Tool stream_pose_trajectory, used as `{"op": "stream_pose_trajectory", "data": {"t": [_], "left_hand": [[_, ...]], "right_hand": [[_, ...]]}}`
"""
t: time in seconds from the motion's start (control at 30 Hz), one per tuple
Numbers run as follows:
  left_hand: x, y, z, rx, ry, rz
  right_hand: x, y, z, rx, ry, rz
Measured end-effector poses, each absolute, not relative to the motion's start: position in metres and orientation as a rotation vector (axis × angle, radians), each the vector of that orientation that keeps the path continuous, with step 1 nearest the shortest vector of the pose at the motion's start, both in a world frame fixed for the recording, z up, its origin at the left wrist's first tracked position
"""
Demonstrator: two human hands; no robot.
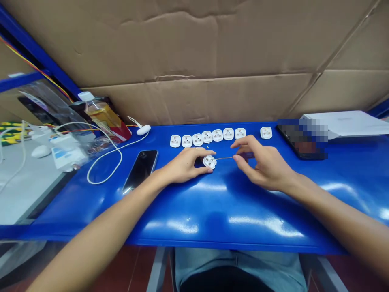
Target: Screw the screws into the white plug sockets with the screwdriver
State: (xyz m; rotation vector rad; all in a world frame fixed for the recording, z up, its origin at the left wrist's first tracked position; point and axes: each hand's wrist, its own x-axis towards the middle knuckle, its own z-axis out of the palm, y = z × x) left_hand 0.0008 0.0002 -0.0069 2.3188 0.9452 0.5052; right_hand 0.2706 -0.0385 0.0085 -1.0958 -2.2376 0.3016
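Between the thumb and fingers of my left hand [190,165] is a small white plastic piece [209,162] with metal parts inside, held on the blue table [194,219]. My right hand [264,164] pinches a thin metal-shafted tool [225,157], whose tip reaches the right edge of the white piece. The tool's handle is mostly hidden by the fingers. Behind my hands stands a row of several similar white pieces [217,135], and one more white piece [266,132] sits apart to the right.
A phone [140,170] lies left of my left hand, with a white cable [105,180] beyond it. A bottle [105,117] leans at the back left. At the back right are a dark phone [299,142] and a white box [343,121]. Cardboard [194,52] backs the table.
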Motion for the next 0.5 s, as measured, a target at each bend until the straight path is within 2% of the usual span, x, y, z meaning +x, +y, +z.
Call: {"op": "stream_pose_trajectory", "data": {"t": [0.13,0.33,0.5], "left_hand": [[0.001,0.0,-0.007,2.321,0.947,0.503],[0.002,-0.001,-0.007,2.302,0.954,0.523],[0.003,-0.001,-0.007,2.241,1.001,0.529]], "right_hand": [[0.27,-0.036,0.01,-1.173,-2.25,0.239],[0.269,-0.036,0.016,-1.08,-2.27,0.412],[0.263,-0.039,0.02,-1.207,-2.125,0.58]]}}
